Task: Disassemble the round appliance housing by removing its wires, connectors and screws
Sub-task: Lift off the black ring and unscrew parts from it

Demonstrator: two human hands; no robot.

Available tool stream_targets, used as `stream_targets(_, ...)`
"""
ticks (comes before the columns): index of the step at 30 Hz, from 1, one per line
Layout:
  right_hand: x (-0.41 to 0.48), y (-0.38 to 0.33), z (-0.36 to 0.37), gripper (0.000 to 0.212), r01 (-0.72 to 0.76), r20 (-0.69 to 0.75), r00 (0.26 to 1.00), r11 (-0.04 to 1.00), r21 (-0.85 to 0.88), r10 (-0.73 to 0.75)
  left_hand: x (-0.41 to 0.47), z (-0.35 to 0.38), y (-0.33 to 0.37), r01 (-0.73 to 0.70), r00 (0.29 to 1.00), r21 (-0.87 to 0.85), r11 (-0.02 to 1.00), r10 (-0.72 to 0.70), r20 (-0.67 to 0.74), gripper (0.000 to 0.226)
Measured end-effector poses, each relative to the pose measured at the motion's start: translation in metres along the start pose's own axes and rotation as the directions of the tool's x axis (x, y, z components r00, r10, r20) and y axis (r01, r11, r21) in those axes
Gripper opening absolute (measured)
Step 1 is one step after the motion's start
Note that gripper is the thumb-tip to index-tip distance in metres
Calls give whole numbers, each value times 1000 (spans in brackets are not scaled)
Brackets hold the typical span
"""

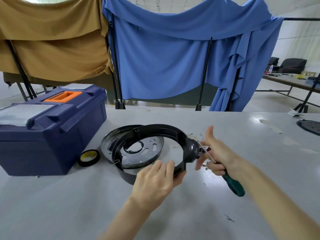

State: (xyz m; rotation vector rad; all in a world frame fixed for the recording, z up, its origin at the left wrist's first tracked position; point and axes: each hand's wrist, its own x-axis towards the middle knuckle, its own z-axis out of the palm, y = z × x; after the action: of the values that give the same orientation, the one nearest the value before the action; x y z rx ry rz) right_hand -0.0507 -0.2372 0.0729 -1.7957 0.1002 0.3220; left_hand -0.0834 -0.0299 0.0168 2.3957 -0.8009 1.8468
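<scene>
The round housing is finished in glossy black; the plate is dark grey, dotted with holes. The toolbox is coloured navy, with 1 orange handle and 2 pale ribbed panels. The tape is black, yellow inside. The screwdriver handle is dark green. A tan cloth and a blue cloth are left unpatterned.

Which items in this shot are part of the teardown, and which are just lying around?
In the job: black housing ring, gripped by the left hand; screwdriver in the right hand; metal pan under the ring.
Lying about: blue toolbox; tape roll; dark round part at the far right edge.
</scene>
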Motion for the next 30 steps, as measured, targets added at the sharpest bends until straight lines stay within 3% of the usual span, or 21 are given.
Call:
stream_targets(2, -4, -8, 9, 91, -10, 40, 999, 1000, 6, 10, 1, -4, 9, -46, 999, 3, 999, 46, 20, 39)
stream_targets(6, -15, -7, 15, 33, 52, -43, 997, 983, -177, -61, 2, -14, 22, -108, 991, 25, 994, 105, 86, 37)
stream_targets(10, -23, 0, 16, 12, 91, -130, 985, 982, -165, -113, 7, -29, 33, -139, 978, -10, 990, 139, 154, 44)
stream_targets(12, -29, 1, 11, 11, 86, -134, 986, 987, -135, -104, 15, -38, 34, -52, 987, -134, 990, 71, 144, 53)
stream_targets(14, -36, 4, 2, 11, 68, -124, 989, 990, -125, -83, 25, -47, 25, 170, 980, -264, 950, -135, 145, 55)
stream_targets(16, -44, 7, -7, 8, 43, -114, 992, 991, -125, -58, 34, -57, 5, 471, 877, -188, 862, -435, 205, 46)
stream_targets(18, -51, 10, -13, 10, 36, -114, 992, 989, -142, -53, 33, -56, -26, 696, 673, 6, 718, -656, 342, 40)
stream_targets(21, -57, 18, -13, 16, 17, -113, 993, 983, -181, -38, 17, -50, -58, 820, 329, 150, 553, -669, 666, 46)
stream_targets(22, -58, 23, -11, 16, 8, -102, 994, 981, -192, -28, 10, -48, -60, 835, 265, 157, 527, -636, 725, 41)
stream_targets(25, -59, 36, -2, 15, -7, -51, 999, 982, -187, -2, -9, -46, -51, 809, 215, 215, 547, -616, 758, 19)
stream_targets(30, -50, 53, -1, 23, -69, -28, 997, 987, -143, 66, -18, -43, -48, 791, 287, 232, 567, -677, 678, 11)
